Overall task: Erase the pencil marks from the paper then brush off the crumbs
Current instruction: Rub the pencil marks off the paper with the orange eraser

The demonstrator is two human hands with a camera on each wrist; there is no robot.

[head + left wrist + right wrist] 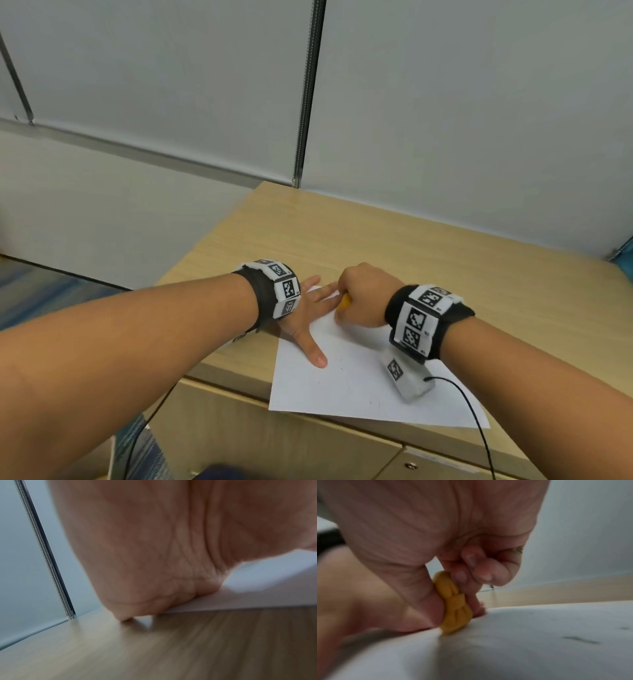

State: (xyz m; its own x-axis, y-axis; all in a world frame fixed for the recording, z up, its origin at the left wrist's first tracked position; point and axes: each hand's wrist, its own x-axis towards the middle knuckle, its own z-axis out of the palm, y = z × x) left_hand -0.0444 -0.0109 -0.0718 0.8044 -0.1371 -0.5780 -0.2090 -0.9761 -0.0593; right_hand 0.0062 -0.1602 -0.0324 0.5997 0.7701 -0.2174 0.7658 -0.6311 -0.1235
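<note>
- Paper (359, 373) lies lower centre of head view, on the table (428, 253), near corner overhanging the edge.
- Left hand (306, 318) flat, fingers spread, pinning the sheet.
- Right hand (363, 298) pinches yellow eraser (453, 603), tip on paper.
- Risk: hard strokes crease or tear the sheet; faint marks remain lower down.

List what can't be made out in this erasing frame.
- Pencil marks under the eraser: hidden by the right hand in the head view, blurred in the right wrist view.
- Left hand fingertips: partly behind the right hand; the left wrist view shows only the palm.
- Specks on the paper: too small to tell crumbs from marks.
</note>
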